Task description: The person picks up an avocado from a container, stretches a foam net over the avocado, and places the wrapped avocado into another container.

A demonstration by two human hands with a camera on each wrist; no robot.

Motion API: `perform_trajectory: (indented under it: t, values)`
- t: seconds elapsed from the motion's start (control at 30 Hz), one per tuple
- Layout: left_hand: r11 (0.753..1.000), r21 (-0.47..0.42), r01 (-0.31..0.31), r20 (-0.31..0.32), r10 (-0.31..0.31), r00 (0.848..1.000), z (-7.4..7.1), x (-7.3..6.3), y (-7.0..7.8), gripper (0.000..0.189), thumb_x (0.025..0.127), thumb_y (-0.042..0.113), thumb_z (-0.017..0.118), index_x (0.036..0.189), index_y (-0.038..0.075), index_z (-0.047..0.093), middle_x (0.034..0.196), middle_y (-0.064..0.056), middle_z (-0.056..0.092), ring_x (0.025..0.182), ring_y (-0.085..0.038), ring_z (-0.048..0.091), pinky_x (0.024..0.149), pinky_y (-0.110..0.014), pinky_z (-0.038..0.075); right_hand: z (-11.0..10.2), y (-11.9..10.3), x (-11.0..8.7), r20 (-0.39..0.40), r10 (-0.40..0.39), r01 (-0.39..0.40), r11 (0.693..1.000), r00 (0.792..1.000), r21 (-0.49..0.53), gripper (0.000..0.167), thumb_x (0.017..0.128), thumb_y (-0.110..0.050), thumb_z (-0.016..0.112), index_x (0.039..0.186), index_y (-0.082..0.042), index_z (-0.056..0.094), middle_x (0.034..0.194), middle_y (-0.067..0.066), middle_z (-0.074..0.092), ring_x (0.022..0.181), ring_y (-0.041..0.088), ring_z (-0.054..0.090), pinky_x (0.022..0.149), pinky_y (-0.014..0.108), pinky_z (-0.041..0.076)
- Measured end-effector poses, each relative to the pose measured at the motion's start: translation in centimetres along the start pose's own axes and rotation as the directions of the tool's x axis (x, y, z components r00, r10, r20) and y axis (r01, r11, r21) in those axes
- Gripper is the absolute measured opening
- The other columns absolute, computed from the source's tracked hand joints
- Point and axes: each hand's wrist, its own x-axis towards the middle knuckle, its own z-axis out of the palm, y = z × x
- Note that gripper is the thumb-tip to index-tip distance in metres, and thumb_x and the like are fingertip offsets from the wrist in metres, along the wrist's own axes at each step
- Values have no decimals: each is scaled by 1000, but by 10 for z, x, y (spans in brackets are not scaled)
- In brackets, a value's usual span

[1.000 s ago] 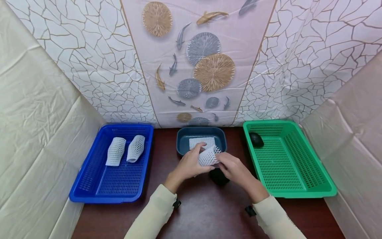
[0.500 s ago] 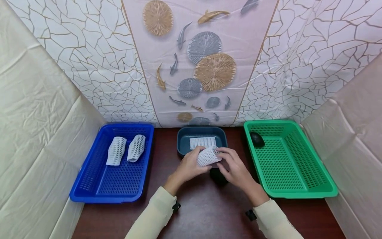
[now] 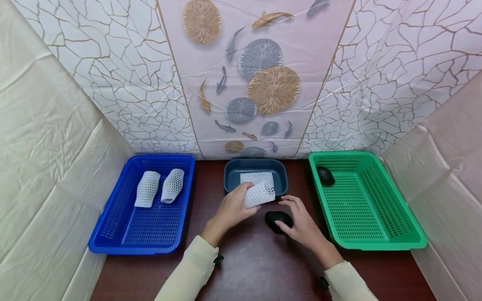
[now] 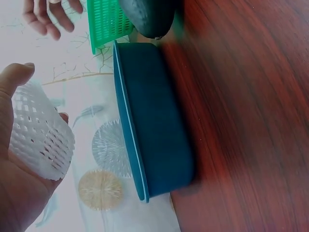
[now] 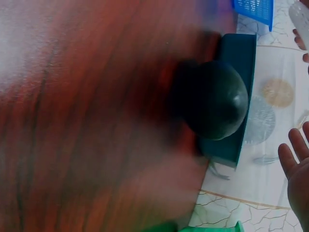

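Note:
My left hand [image 3: 230, 209] grips a white foam net sleeve [image 3: 259, 195], its fingers and thumb curled round one end. The sleeve is held up in front of the small dark teal tray [image 3: 256, 165], and its free end is rounded open. A dark avocado [image 3: 272, 220] lies on the table just before the tray; in the left wrist view the avocado [image 4: 149, 18] shows a small stem tip. Over its right side hovers my right hand [image 3: 303, 222], fingers spread and holding nothing. In the right wrist view that hand [image 5: 300, 176] is apart from the avocado [image 5: 217, 99].
A flat white foam net sleeve [image 3: 246, 178] lies in the tray. To the left, a blue basket [image 3: 150, 244] holds two plump white sleeves [image 3: 147, 189]. On the right stands a green basket [image 3: 376, 242] with another avocado [image 3: 325, 176] at its left wall. Patterned cloth hangs behind.
My right hand has let go of the sleeve's edge and moved down and right, above the avocado. The left hand keeps its hold, shifted slightly left. More of the avocado is visible.

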Motion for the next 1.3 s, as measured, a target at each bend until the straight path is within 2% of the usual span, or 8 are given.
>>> perform_trajectory:
  t: [0.13,0.33,0.43,0.67,0.73,0.83,1.07,1.3]
  values:
    - [999,22,-23,-26,24,999,-1,0,-1,71,80,36,87,137,13,54,128,-7,67,108,-19,67,91,-39,58,5,4,-6,22,44,-44,999,999,-1,70,77,-20,91,134,-3,54,142,16,52,129,29,53,106,30,41]
    - [997,33,-64,-53,65,996,-2,-3,-2,72,80,35,88,138,11,53,130,-8,66,111,-20,66,93,-39,58,12,6,-13,146,170,-174,985,975,14,79,79,-23,91,142,-2,49,148,20,48,135,34,49,107,53,46]
    - [995,35,-89,-72,91,993,-3,-3,-3,72,79,33,89,137,10,54,130,-8,66,111,-20,66,93,-39,58,14,9,-15,221,231,-243,970,947,28,83,80,-24,90,147,-1,45,151,23,46,138,39,46,108,58,44]
    - [992,41,-115,-100,119,988,-1,-4,-5,71,78,31,89,135,8,54,127,-9,67,107,-22,67,90,-40,59,17,20,-19,395,346,-407,910,851,81,88,84,-27,86,154,-4,38,154,21,44,141,36,46,112,56,42]
    - [993,35,-111,-92,113,989,-1,-5,-4,71,79,32,89,136,9,54,127,-9,67,107,-22,67,91,-40,58,18,24,-21,416,350,-423,901,839,94,87,85,-27,85,154,-3,38,153,22,45,140,36,47,112,56,42]
    - [994,33,-106,-85,109,990,-1,-6,-4,71,79,32,89,137,9,54,128,-9,66,109,-22,67,91,-41,58,19,27,-24,419,355,-431,897,836,101,83,87,-26,83,154,-2,39,152,21,46,139,35,48,111,56,43]
    - [993,38,-108,-94,112,989,1,-7,-7,71,79,31,89,137,7,54,129,-9,66,110,-22,67,93,-41,58,23,30,-23,365,326,-380,921,872,84,70,88,-19,82,147,-3,48,143,17,56,130,30,56,106,54,47]
    - [994,40,-97,-99,101,990,2,-9,-9,71,79,31,89,136,8,55,128,-9,67,109,-22,68,92,-41,58,19,29,-22,285,346,-385,919,894,91,69,85,-18,85,145,-5,52,138,15,59,122,29,60,102,53,50]
